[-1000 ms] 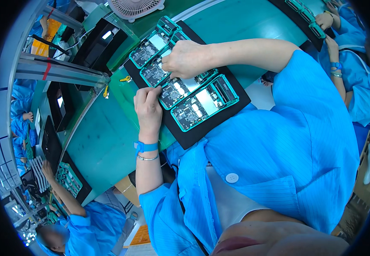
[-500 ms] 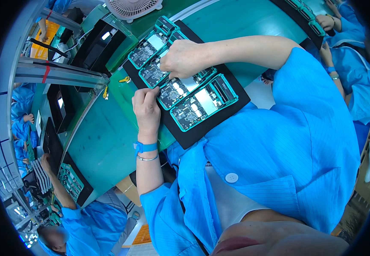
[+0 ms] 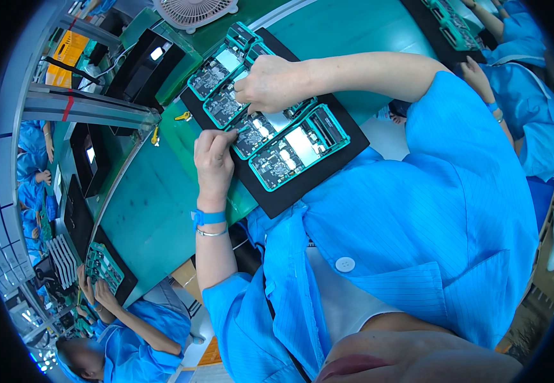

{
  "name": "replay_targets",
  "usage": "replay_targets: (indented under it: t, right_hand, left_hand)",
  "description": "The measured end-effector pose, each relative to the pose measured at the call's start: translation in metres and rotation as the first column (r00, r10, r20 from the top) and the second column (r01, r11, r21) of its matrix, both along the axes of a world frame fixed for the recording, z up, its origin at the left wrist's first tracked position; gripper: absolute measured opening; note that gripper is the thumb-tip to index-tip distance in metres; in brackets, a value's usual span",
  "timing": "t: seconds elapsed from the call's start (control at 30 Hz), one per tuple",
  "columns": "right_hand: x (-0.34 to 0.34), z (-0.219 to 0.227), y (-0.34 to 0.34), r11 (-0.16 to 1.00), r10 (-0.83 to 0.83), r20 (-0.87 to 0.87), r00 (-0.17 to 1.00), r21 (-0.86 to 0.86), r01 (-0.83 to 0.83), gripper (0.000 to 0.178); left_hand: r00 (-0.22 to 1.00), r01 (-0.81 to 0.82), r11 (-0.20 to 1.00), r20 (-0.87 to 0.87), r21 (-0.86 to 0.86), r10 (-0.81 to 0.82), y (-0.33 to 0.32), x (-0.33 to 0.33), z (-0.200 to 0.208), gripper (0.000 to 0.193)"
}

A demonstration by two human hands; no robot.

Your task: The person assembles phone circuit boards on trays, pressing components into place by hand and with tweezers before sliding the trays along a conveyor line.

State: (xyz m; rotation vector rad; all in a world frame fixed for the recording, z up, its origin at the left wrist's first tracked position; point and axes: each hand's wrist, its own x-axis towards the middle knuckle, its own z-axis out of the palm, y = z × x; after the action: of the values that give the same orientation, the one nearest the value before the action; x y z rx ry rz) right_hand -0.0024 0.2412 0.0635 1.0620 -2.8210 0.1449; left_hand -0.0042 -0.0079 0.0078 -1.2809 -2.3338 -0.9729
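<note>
Left hand (image 3: 214,156) and right hand (image 3: 270,83), apart, curled at teal-framed circuit boards (image 3: 284,157), probably grouped on black pad (image 3: 312,177) for reach; grips unclear.

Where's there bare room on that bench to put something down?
Widest: the green tabletop left of the left hand, between it and the lower-left black pad. Another bare stretch lies beyond the right forearm, between the middle black pad and the upper-right black pad. Crowded: the middle pad, four green-framed circuit boards side by side, the right hand over them.
</note>
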Motion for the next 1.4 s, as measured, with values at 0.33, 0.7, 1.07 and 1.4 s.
replay_targets:
  t: [0.33, 0.7, 1.07, 1.4]
  right_hand:
    - [0.067, 0.003, 0.006, 0.993, 0.038, -0.045, 0.998, -0.107, -0.043, 0.024]
    - [0.071, -0.003, 0.001, 0.997, 0.038, -0.069, 0.997, -0.059, -0.043, 0.023]
    - [0.070, -0.009, -0.002, 0.993, 0.092, -0.101, 0.991, -0.064, -0.099, 0.020]
    - [0.069, -0.012, -0.001, 0.992, 0.097, -0.150, 0.984, -0.063, -0.107, 0.016]
  left_hand:
    - [0.976, -0.190, 0.980, 0.117, 0.065, 0.181, -0.004, 0.073, -0.004, 0.024]
    - [0.987, -0.145, 0.989, 0.069, 0.027, 0.143, -0.004, 0.078, -0.004, 0.029]
    - [0.991, -0.134, 0.991, 0.030, 0.001, 0.134, -0.005, 0.080, -0.001, 0.029]
    - [0.988, -0.152, 0.988, 0.007, -0.014, 0.152, -0.001, 0.082, 0.001, 0.029]
